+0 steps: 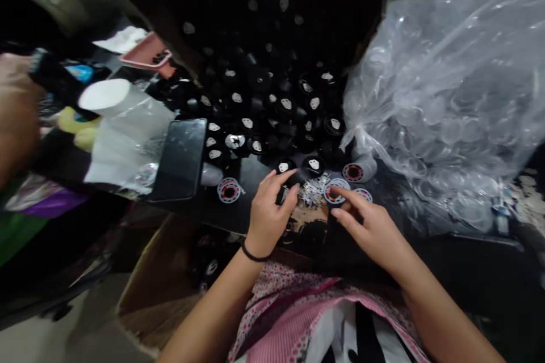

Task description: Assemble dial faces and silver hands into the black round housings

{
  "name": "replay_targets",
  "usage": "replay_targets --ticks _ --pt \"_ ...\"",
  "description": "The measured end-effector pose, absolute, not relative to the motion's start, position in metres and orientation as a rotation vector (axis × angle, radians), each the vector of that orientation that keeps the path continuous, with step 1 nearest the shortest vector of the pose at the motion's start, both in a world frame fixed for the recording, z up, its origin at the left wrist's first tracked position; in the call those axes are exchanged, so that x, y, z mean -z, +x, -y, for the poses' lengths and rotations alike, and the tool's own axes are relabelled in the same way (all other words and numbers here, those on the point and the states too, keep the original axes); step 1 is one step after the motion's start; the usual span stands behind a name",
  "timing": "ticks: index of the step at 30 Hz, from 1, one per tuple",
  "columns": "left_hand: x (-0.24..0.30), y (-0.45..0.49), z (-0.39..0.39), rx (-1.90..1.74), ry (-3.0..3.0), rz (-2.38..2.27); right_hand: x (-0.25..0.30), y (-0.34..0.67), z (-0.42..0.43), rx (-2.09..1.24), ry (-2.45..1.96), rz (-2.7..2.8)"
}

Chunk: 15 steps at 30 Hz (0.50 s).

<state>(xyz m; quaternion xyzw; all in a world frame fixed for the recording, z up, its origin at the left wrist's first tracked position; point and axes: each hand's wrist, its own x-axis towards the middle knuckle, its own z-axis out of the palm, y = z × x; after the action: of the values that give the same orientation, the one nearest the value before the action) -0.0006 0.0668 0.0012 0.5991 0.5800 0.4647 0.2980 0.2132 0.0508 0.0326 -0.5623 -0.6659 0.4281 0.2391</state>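
My left hand reaches over the bench with thumb and forefinger apart. Its fingertips are near a black round part with a white patch and a heap of small white and metal bits. My right hand has its forefinger over a ring-patterned disc, while the thumb lies just below the disc's edge. Beside it are another patterned disc and a stack of clear round pieces with a patterned face. A further patterned disc lies left of my left hand.
Many black round parts spill from a dark opening behind. A large clear bag of transparent cups stands right. Leftward are a phone, a white roll, a pink tray and another person's arm. A box sits below.
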Motion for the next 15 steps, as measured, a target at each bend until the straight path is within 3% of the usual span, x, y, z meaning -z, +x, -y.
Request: replay_targets --ticks 7,12,15 --pt "-0.006 0.023 -0.023 -1.113 1.274 -1.271 -0.030 0.218 -0.046 -1.245 -1.426 1.823" --pt "-0.002 0.038 -0.012 -1.032 0.488 -0.967 -0.029 0.210 -0.040 -0.864 -1.431 2.011" --pt "-0.007 0.038 -0.016 -0.994 0.220 -0.881 -0.030 0.209 -0.040 -0.798 -1.290 2.234"
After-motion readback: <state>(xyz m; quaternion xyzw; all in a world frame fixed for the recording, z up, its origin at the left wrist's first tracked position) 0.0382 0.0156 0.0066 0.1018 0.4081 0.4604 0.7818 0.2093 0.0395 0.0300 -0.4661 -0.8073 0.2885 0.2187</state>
